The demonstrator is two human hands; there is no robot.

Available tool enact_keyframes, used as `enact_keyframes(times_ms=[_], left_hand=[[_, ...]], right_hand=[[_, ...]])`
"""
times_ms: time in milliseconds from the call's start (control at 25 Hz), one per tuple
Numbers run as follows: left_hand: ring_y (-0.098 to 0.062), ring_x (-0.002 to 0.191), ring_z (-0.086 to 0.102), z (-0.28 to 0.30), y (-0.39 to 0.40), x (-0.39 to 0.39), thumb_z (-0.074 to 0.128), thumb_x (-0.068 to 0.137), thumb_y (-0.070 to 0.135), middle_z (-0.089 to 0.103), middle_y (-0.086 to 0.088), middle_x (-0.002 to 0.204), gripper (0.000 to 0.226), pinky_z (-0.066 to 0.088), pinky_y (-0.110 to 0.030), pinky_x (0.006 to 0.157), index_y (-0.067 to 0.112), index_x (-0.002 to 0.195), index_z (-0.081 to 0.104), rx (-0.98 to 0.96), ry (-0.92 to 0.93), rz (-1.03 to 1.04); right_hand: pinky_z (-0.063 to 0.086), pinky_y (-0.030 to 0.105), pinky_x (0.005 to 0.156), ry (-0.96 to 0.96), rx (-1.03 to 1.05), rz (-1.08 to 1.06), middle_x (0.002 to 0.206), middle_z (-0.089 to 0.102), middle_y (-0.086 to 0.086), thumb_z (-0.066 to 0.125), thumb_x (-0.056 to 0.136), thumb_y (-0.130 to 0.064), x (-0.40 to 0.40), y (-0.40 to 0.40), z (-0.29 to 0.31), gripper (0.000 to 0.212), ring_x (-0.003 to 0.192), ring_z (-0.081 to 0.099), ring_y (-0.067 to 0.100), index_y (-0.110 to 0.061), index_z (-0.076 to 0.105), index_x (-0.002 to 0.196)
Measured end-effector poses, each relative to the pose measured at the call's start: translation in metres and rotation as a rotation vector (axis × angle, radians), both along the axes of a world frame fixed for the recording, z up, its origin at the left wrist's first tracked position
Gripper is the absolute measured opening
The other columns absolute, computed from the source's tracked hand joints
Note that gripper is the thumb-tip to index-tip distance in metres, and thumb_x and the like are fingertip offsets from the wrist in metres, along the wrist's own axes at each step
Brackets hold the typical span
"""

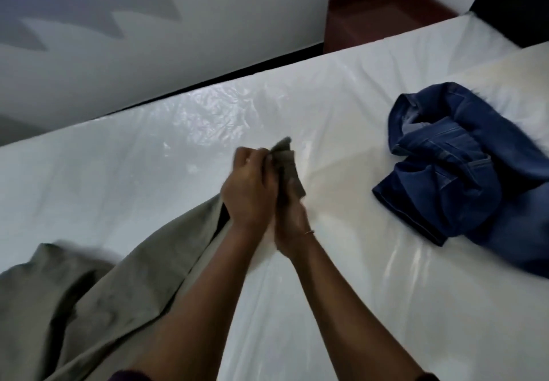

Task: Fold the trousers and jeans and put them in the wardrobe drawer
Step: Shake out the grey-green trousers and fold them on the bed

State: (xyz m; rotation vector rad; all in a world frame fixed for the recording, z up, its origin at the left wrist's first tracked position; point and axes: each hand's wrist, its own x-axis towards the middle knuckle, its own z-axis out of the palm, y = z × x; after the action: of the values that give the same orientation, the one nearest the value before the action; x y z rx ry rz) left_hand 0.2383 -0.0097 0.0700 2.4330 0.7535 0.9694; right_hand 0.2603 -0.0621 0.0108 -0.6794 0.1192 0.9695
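Grey-olive trousers (pixel 98 285) trail from the lower left of the bed up to the middle, where both hands hold one end together above the sheet. My left hand (pixel 248 190) grips the cloth from the left, and my right hand (pixel 289 220) grips it from the right just below. The held end sticks up past the fingers. Blue jeans (pixel 454 164) lie crumpled in a heap on the right side of the bed, apart from both hands.
The bed (pixel 341 306) is covered with a shiny white plastic-like sheet. A dark red-brown bedside unit (pixel 383 15) stands beyond the far edge. A white and grey wall runs along the far left, with a dark gap beside the mattress.
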Motion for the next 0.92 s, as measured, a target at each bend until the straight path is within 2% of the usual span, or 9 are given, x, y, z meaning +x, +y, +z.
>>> enact_keyframes(times_ms=[80, 240, 320, 400, 480, 600, 680, 800, 920], left_hand=[[-0.025, 0.049, 0.056, 0.01, -0.025, -0.01, 0.047, 0.084, 0.022, 0.064, -0.01, 0.079, 0.026, 0.037, -0.024, 0.043, 0.006, 0.078, 0.067, 0.072, -0.026, -0.067], [-0.022, 0.047, 0.059, -0.019, -0.1, -0.018, 0.038, 0.091, 0.024, 0.065, -0.009, 0.074, 0.04, 0.043, -0.023, 0.038, 0.008, 0.072, 0.069, 0.009, 0.061, -0.304], [-0.03, 0.08, 0.068, -0.051, -0.132, -0.029, 0.035, 0.085, 0.029, 0.068, -0.013, 0.096, 0.041, 0.058, -0.037, 0.067, 0.007, 0.091, 0.07, -0.231, 0.247, -0.507], [-0.042, 0.114, 0.056, -0.085, -0.151, -0.052, 0.039, 0.08, 0.03, 0.064, -0.014, 0.117, 0.044, 0.044, -0.058, 0.095, 0.011, 0.114, 0.059, -0.185, 0.433, -0.609], [-0.043, 0.118, 0.052, -0.115, -0.151, -0.076, 0.047, 0.074, 0.034, 0.064, -0.012, 0.12, 0.05, 0.043, -0.062, 0.09, 0.014, 0.12, 0.049, -0.023, 0.557, -0.593], [-0.041, 0.121, 0.05, -0.144, -0.134, -0.107, 0.066, 0.06, 0.042, 0.058, -0.015, 0.128, 0.075, 0.045, -0.06, 0.089, 0.014, 0.126, 0.044, 0.093, 0.746, -0.553], [-0.043, 0.123, 0.048, -0.153, -0.124, -0.119, 0.057, 0.065, 0.051, 0.053, -0.016, 0.134, 0.075, 0.042, -0.059, 0.091, 0.016, 0.13, 0.041, 0.12, 0.821, -0.531], [-0.042, 0.128, 0.041, -0.156, -0.133, -0.121, 0.039, 0.071, 0.053, 0.048, -0.014, 0.14, 0.068, 0.042, -0.062, 0.094, 0.022, 0.132, 0.04, 0.137, 0.854, -0.615], [-0.039, 0.137, 0.018, -0.157, -0.155, -0.123, 0.029, 0.084, 0.064, 0.031, -0.011, 0.149, 0.069, 0.012, -0.054, 0.107, 0.023, 0.139, 0.036, 0.13, 0.802, -0.728]], right_hand=[[0.042, 0.035, 0.102, 0.01, 0.258, -0.086, 0.124, 0.062, 0.016, 0.038, 0.094, -0.038, 0.013, -0.015, 0.009, 0.049, 0.118, 0.057, 0.024, -0.004, 0.058, 0.123], [0.043, 0.034, 0.1, -0.033, 0.154, -0.313, 0.111, 0.064, 0.027, 0.051, 0.089, -0.044, 0.023, -0.089, -0.026, 0.059, 0.11, 0.061, 0.029, 0.01, 0.061, 0.11], [0.055, 0.031, 0.08, 0.12, -0.095, -0.38, 0.092, 0.07, 0.024, 0.074, 0.062, -0.056, 0.017, -0.136, -0.046, 0.071, 0.09, 0.069, 0.026, 0.008, 0.069, 0.091], [0.054, 0.04, 0.072, 0.318, -0.357, -0.486, 0.095, 0.067, 0.022, 0.062, 0.071, -0.066, -0.009, -0.174, -0.063, 0.072, 0.087, 0.066, 0.033, -0.001, 0.065, 0.101], [0.052, 0.043, 0.078, 0.249, -0.535, -0.492, 0.107, 0.063, 0.018, 0.048, 0.086, -0.057, -0.023, -0.186, -0.072, 0.053, 0.095, 0.062, 0.033, -0.012, 0.058, 0.113], [0.053, 0.046, 0.088, -0.16, -1.058, -0.38, 0.123, 0.059, 0.01, 0.069, 0.08, -0.014, -0.026, -0.173, -0.077, 0.039, 0.108, 0.058, 0.031, -0.017, 0.058, 0.118], [0.051, 0.044, 0.092, -0.184, -1.162, -0.495, 0.118, 0.063, 0.012, 0.066, 0.077, 0.002, -0.026, -0.176, -0.083, 0.036, 0.107, 0.06, 0.032, -0.012, 0.064, 0.11], [0.049, 0.038, 0.094, -0.189, -1.34, -0.625, 0.111, 0.066, 0.017, 0.063, 0.076, 0.006, -0.031, -0.2, -0.085, 0.031, 0.105, 0.06, 0.035, -0.005, 0.065, 0.105], [0.044, 0.034, 0.086, -0.293, -1.494, -0.679, 0.113, 0.064, 0.022, 0.058, 0.079, 0.007, -0.038, -0.213, -0.071, 0.037, 0.104, 0.059, 0.038, -0.001, 0.059, 0.114]])
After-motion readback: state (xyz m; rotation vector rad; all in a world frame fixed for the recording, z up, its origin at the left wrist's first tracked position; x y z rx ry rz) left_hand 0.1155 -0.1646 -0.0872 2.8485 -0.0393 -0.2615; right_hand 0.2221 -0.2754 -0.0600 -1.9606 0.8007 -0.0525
